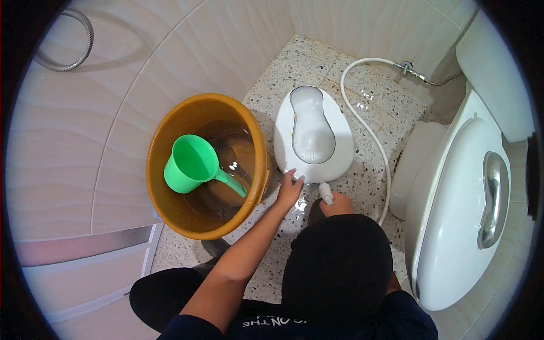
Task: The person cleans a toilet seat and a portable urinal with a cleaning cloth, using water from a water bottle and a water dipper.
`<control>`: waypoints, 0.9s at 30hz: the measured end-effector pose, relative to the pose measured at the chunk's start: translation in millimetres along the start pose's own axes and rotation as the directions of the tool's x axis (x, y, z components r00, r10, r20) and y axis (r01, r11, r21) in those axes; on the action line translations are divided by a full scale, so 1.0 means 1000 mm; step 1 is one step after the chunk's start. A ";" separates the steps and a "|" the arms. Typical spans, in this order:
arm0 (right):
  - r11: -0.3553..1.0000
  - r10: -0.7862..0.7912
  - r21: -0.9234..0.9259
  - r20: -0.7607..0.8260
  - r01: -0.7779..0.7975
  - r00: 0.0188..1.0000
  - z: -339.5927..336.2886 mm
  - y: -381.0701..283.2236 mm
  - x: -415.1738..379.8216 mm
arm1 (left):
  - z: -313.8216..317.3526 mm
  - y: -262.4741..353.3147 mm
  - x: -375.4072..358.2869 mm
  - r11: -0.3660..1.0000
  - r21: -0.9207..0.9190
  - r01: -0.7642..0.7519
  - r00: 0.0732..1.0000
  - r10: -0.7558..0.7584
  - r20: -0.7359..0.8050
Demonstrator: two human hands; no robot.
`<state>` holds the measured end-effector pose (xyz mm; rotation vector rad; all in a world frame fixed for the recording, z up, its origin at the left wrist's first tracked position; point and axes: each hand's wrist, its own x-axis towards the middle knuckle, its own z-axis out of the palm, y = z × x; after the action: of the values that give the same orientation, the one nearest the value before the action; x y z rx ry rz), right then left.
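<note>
A white potty-like basin [340, 141] with a grey-rimmed, pear-shaped hollow rests on the speckled floor. At its near edge is my left hand [290, 191], fingers apart, touching the rim. My right hand [338, 204] is closed round a white spray head [326, 193] just below the basin, its nozzle towards the basin. Left of the basin stands a brown bucket [255, 130] with some water inside. A green dipper [194, 161] lies in the bucket, its handle pointing to the lower right.
A white hose [371, 129] curves over the speckled floor [309, 54] from a wall valve [406, 68]. On the right stands a toilet with its lid [453, 221] down. A metal shower hose [85, 34] hangs upper left. My knees are near the bottom.
</note>
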<state>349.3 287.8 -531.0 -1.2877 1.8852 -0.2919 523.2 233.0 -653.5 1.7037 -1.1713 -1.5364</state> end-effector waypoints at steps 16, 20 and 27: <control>0.909 0.066 0.415 -0.226 0.035 0.972 -0.016 0.037 0.013 | 0.048 0.039 0.025 0.091 0.924 -0.370 0.898 0.289 0.331; 0.908 0.022 0.415 -0.163 0.049 0.986 -0.018 0.035 0.010 | 0.047 0.051 0.024 0.066 0.925 -0.375 0.909 0.222 0.353; 0.883 -0.054 0.468 0.001 0.047 0.999 -0.026 0.021 0.006 | 0.041 0.056 0.021 0.164 0.911 -0.378 0.903 0.283 0.324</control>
<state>315.1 285.8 -529.5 -1.0012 1.6332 -0.7182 469.4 194.5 -623.1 1.7623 -2.7258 -0.4416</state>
